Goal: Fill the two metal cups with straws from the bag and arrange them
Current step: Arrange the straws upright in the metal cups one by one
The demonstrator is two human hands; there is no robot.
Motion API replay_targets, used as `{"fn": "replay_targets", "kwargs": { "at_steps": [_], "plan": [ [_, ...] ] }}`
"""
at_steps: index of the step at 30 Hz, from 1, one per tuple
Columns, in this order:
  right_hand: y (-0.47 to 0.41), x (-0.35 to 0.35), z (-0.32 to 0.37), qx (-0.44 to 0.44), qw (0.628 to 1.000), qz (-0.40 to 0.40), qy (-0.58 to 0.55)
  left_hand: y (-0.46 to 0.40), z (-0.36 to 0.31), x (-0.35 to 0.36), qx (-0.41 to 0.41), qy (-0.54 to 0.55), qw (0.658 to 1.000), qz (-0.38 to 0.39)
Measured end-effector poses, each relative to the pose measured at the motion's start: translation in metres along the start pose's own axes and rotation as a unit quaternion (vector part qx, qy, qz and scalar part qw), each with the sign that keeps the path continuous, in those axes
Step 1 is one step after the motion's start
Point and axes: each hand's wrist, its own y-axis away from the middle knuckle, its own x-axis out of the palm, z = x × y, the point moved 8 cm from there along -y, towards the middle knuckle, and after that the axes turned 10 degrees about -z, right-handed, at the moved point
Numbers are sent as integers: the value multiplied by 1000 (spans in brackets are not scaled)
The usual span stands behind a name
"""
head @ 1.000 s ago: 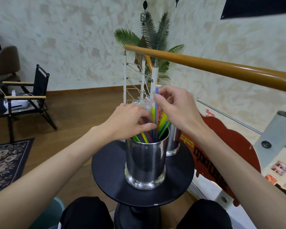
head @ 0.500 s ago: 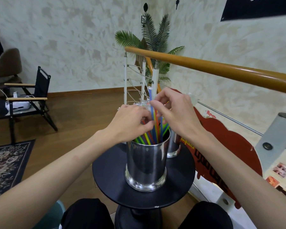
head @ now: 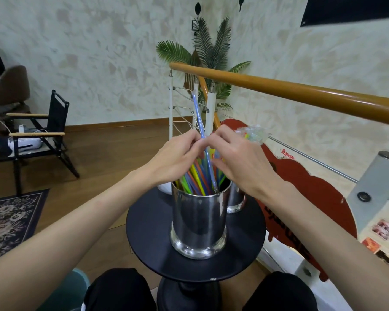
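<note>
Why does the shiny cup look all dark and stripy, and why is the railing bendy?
Head view: the front metal cup acts as a mirror, reflecting the dark round table and the room in stretched streaks. The wooden handrail bows because the wide-angle lens curves lines near the edges. The blue straw looks slightly smeared from motion.

textured beige wall (head: 99,52) | wood floor (head: 112,149) | folding chair (head: 47,129) | patterned rug (head: 7,218)

The far metal cup (head: 236,198) is mostly hidden behind the near cup (head: 198,221) and the right hand (head: 238,162). Its contents cannot be told
</note>
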Motion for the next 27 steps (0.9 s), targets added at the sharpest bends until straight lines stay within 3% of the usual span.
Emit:
{"fn": "replay_targets", "kwargs": {
  "at_steps": [6,17,22,27],
  "plan": [
    [5,-7,4,-84,994,-72,9,0,1,-1,6,13,1000,8],
    [7,-4,14,-123,985,-123,19,0,-4,-8,-12,60,998,12],
    [-8,-36,-1,-16,974,-202,-97,5,-4,-10,35,-1,999,9],
    [-27,-80,-26,160,907,-306,-241,12,-14,-16,134,-103,985,-34]
  ]
}}
